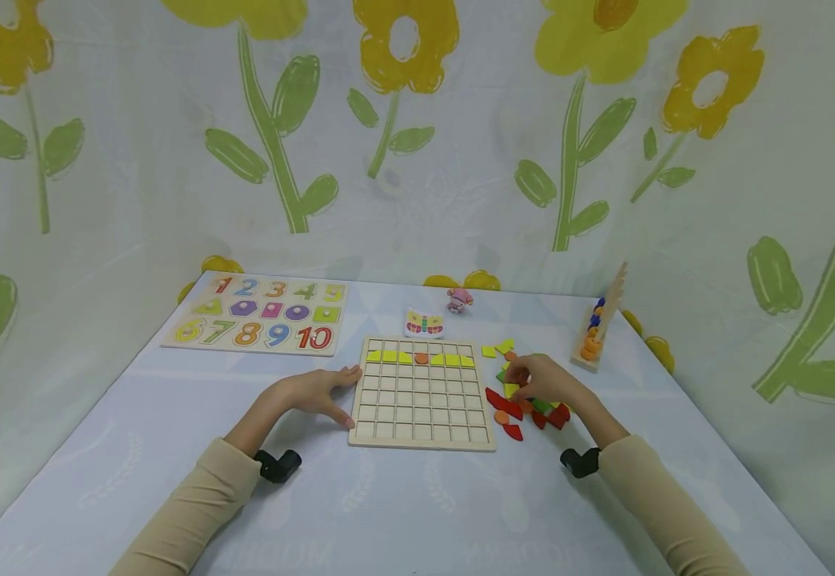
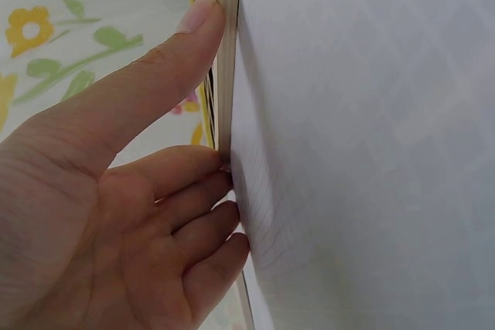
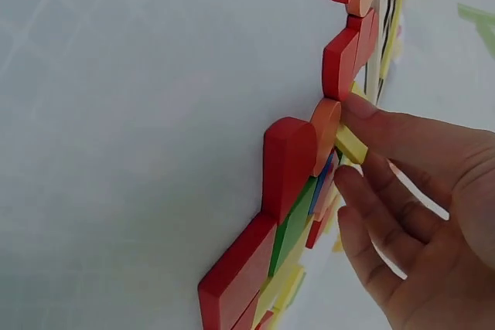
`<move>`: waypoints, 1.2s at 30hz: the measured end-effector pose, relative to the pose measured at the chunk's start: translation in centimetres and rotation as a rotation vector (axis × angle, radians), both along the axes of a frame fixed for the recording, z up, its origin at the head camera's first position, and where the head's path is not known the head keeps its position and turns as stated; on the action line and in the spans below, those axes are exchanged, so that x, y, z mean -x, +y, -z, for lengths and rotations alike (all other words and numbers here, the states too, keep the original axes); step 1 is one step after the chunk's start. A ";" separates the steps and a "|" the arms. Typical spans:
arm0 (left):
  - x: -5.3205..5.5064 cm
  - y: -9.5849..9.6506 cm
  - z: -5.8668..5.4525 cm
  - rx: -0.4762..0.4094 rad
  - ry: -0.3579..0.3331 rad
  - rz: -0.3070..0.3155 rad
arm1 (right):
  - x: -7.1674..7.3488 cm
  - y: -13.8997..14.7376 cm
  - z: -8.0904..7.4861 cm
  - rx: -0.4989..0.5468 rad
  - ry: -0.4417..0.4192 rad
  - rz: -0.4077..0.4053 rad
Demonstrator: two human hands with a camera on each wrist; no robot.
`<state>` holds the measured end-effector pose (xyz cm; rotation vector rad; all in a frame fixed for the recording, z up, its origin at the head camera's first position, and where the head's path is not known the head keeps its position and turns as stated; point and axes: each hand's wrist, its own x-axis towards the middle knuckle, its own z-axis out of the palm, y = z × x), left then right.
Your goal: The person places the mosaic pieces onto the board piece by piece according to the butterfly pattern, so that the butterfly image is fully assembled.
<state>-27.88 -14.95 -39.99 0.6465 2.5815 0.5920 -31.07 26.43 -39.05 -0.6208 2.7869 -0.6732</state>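
A wooden grid board (image 1: 421, 446) lies mid-table, with a row of yellow pieces and one orange disc (image 1: 421, 359) near its top. My left hand (image 1: 321, 395) is spread along the board's left edge; the thumb touches the frame near the front corner and the fingertips meet it farther back. To the right of the board, my right hand (image 1: 549, 379) reaches into a loose pile of coloured pieces. Its thumb and fingers pinch a yellow piece (image 3: 352, 144), partly hidden by the thumb. Red pieces (image 3: 290, 164), an orange disc (image 3: 326, 135) and a green piece (image 3: 292, 226) surround it.
A number puzzle board (image 1: 255, 314) lies at the back left. Behind the grid stand a small patterned card (image 1: 424, 324) and a pink toy figure (image 1: 459, 300). A wooden rack with blue and orange beads (image 1: 594, 330) stands at the back right.
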 end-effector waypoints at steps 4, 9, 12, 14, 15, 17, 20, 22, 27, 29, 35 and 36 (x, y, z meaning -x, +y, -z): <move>-0.1 0.0 -0.1 0.003 -0.001 -0.001 | 0.0 0.2 0.0 0.024 0.004 -0.023; -0.1 0.1 -0.1 0.006 -0.008 -0.003 | 0.0 0.3 -0.3 0.057 0.021 -0.016; -0.1 0.1 -0.1 0.005 -0.007 0.000 | -0.1 0.2 -0.7 0.087 0.042 -0.016; -0.1 0.1 -0.2 0.006 -0.007 0.001 | -0.1 -0.1 -0.9 0.108 0.055 -0.026; -0.1 0.1 -0.2 0.005 -0.008 -0.001 | -0.2 -0.3 -1.0 0.119 0.057 -0.027; -0.1 0.0 -0.2 0.005 -0.010 -0.003 | -0.2 -0.9 -1.1 0.146 0.063 -0.026; -0.2 0.1 -0.2 0.003 -0.010 -0.001 | -0.2 -2.2 -1.1 0.189 0.081 -0.021; -0.2 0.1 -0.1 0.000 -0.009 0.001 | 0.0 -3.2 -1.0 0.214 0.093 -0.021; -0.2 0.1 0.0 -0.011 -0.006 0.001 | 0.3 -6.3 -0.4 0.254 0.095 -0.016; -0.2 0.1 0.1 -0.011 -0.001 0.004 | 0.5 -7.8 -0.4 0.261 0.090 -0.010; 0.0 -0.1 0.2 -0.011 0.006 0.001 | 0.8 -11.9 -0.3 0.288 0.096 -0.037; 0.1 -0.1 0.3 -0.010 0.005 -0.001 | 0.9 -12.6 -0.3 0.295 0.099 -0.049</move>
